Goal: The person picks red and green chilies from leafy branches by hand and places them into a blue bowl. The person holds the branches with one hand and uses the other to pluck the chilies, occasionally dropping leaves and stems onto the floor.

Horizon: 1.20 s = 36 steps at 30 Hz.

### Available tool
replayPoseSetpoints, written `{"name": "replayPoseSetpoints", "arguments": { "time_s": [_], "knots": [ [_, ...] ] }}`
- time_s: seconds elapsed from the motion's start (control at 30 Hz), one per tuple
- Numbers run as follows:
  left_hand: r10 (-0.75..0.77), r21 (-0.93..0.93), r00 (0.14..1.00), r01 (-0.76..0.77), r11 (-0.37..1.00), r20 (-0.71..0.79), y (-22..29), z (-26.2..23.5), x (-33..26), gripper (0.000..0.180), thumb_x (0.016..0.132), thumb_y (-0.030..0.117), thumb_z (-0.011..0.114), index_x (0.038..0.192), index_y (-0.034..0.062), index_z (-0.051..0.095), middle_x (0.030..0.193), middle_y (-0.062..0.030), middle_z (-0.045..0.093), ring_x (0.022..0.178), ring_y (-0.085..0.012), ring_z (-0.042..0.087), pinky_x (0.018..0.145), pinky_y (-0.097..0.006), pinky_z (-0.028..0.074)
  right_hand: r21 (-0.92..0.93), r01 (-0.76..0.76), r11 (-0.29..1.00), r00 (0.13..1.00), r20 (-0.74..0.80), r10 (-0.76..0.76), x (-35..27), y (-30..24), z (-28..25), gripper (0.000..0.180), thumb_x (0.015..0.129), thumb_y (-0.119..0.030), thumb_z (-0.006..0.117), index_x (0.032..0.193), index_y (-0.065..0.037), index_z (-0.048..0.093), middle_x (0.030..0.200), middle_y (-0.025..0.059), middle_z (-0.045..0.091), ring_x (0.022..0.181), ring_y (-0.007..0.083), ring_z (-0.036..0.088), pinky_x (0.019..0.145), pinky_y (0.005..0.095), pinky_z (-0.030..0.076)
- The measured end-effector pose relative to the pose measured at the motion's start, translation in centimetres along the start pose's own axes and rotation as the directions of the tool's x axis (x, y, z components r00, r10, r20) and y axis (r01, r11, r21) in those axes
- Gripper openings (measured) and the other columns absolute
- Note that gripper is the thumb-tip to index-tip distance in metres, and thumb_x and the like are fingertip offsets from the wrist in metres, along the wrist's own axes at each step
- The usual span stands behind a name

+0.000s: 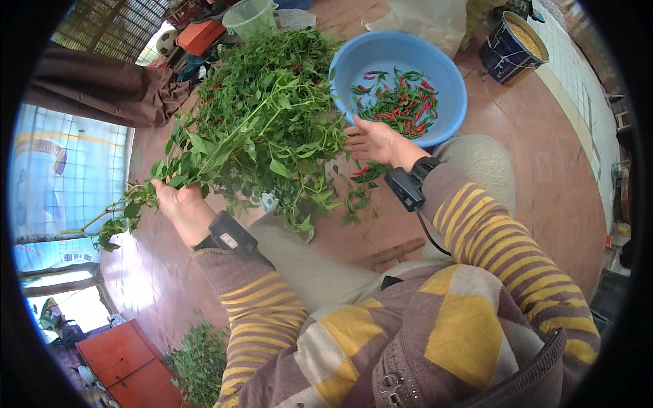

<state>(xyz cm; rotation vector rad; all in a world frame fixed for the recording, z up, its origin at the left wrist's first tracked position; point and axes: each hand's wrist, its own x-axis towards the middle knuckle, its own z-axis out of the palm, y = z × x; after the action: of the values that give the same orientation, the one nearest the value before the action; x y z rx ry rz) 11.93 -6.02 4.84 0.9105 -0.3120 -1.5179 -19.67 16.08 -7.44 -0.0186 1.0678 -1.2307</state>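
Note:
My left hand [179,207] is closed around the stems of a leafy green pepper plant [238,146], whose cut stem ends stick out to the left. Its leafy branches reach right across the front of a big heap of pepper plants [279,61]. With fingers stretched out and nothing visible in them, my right hand [377,141] is at the near left rim of a blue plastic basin [449,75]. Red and green chili peppers [408,109] lie in the basin. A few more chilies and leaves [368,173] show just below my right hand.
A dark bucket [515,51] with yellowish contents stands at the far right. Behind the heap are a pale green basket [249,19] and an orange box [200,35]. More cut greenery [199,357] lies at the lower left, beside a red cabinet [126,364].

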Motion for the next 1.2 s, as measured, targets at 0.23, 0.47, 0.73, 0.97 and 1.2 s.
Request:
{"name": "replayPoseSetpoints", "arguments": {
  "time_s": [0.23,0.47,0.73,0.97,1.2],
  "knots": [
    [-0.026,0.004,0.996,0.025,1.0,0.086,-0.4,0.6,-0.8,0.057,0.095,0.045,0.026,0.132,0.001,0.033,0.132,-0.0214,0.039,0.117,-0.0374,0.043,0.097,-0.053,0.038,0.264,0.026,0.964,0.939,0.323,-0.114,0.5,-0.4,4.5,0.034,0.091,-0.033,0.049,0.112,-0.006,0.051,0.1,0.013,0.057,0.085,0.0243,0.06,0.073,0.0354,0.05],
    [-0.02,-0.034,0.995,0.024,0.999,0.103,-0.1,0.0,0.2,0.056,0.095,0.045,0.027,0.129,0.0018,0.036,0.127,-0.0212,0.043,0.112,-0.0387,0.046,0.093,-0.056,0.04,0.201,0.109,0.974,0.933,0.316,-0.17,0.4,-1.3,4.3,0.015,0.088,-0.021,0.055,0.095,-0.008,0.058,0.084,0.0023,0.057,0.07,0.0152,0.056,0.063,0.0311,0.047],
    [-0.028,-0.041,0.995,0.032,0.999,0.093,0.3,-0.1,0.3,0.056,0.094,0.047,0.029,0.128,0.0025,0.039,0.127,-0.0196,0.044,0.111,-0.0368,0.047,0.092,-0.052,0.042,0.117,0.341,0.933,0.938,0.022,-0.346,-1.0,-1.8,3.2,0.012,0.086,-0.021,0.059,0.087,-0.009,0.059,0.083,0.0006,0.059,0.075,0.0148,0.054,0.064,0.0319,0.045],
    [-0.006,-0.05,1.0,0.005,0.999,-0.007,0.3,0.5,-0.3,0.055,0.094,0.046,0.031,0.126,0.0029,0.041,0.123,-0.0182,0.048,0.109,-0.035,0.05,0.093,-0.05,0.042,0.032,0.386,0.922,0.908,-0.191,-0.374,1.0,-1.6,-1.1,0.013,0.088,-0.015,0.057,0.094,-0.004,0.056,0.082,0.0032,0.06,0.074,0.0141,0.055,0.07,0.0277,0.045],
    [0.019,-0.063,1.0,-0.021,0.998,-0.019,0.6,-0.2,0.2,0.053,0.093,0.045,0.034,0.125,0.0032,0.043,0.122,-0.0173,0.049,0.108,-0.0338,0.05,0.092,-0.049,0.043,0.044,0.302,0.952,0.83,-0.504,-0.24,0.6,-2.1,-6.1,0.017,0.092,-0.017,0.051,0.087,-0.001,0.055,0.075,0.0044,0.056,0.06,0.0124,0.051,0.053,0.0276,0.045]
  ]
}}
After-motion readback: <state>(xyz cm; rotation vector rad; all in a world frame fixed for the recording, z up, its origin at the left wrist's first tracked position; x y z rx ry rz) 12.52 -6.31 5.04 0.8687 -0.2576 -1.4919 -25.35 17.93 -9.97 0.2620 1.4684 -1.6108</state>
